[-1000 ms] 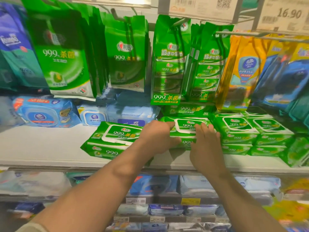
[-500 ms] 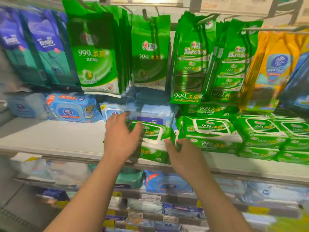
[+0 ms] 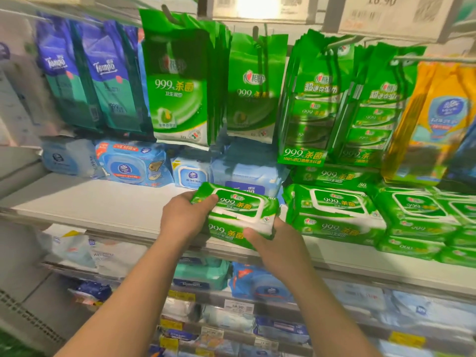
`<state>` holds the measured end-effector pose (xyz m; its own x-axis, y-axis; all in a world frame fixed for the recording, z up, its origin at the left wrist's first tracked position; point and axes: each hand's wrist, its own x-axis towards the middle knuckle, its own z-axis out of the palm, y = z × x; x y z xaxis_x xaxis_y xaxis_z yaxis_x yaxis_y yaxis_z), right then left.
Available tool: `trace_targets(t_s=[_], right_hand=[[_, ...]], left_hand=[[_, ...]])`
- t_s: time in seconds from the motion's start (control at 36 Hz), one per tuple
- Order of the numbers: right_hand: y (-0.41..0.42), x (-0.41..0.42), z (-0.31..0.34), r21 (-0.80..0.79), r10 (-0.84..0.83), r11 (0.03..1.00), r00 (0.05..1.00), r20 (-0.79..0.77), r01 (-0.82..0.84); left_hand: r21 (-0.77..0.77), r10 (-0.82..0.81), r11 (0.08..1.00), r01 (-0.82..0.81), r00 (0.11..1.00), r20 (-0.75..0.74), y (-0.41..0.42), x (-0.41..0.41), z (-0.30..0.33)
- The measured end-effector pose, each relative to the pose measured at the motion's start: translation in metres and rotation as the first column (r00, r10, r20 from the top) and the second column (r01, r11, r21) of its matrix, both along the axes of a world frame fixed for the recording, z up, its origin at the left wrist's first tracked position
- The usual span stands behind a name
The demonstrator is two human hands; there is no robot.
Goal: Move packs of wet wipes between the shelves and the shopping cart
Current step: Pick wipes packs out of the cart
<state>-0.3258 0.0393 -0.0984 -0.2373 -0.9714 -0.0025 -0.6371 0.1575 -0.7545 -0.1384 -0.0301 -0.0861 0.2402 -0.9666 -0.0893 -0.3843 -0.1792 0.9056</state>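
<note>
Item: green wipes pack (image 3: 238,215), two stacked soft packs with white flip lids, printed "999 杀菌" on top and on the near face. Held over the near edge of the white shelf (image 3: 85,204), tilted. Left hand (image 3: 184,217) grips its left end, fingers (image 3: 208,200) curled over the top; right hand (image 3: 278,243) grips the near right corner from below.
Right of it: stacked green packs (image 3: 332,212), same print.
Far left, hanging: blue-green pouches (image 3: 105,78) marked "Tempo".
Above: price tag (image 3: 386,14) reading "16.90".
</note>
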Motion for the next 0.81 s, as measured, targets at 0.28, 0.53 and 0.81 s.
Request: trace_targets(t_s=[0.28, 0.53, 0.81], right_hand=[[0.023, -0.017, 0.032, -0.042, 0.001, 0.999, 1.000, 0.026, 0.000], [0.049, -0.060, 0.053, -0.069, -0.059, 0.995, 0.989, 0.139, 0.069], [0.054, -0.109, 0.058, -0.163, -0.191, 0.967, 0.981, 0.045, 0.196]], left_hand=[[-0.141, -0.061, 0.987, 0.072, 0.995, 0.082, 0.038, -0.011, 0.023], [-0.160, -0.293, 0.932, 0.325, 0.937, 0.193, 0.057, -0.043, 0.040], [-0.221, -0.430, 0.853, 0.473, 0.877, 0.213, 0.050, -0.091, 0.046]])
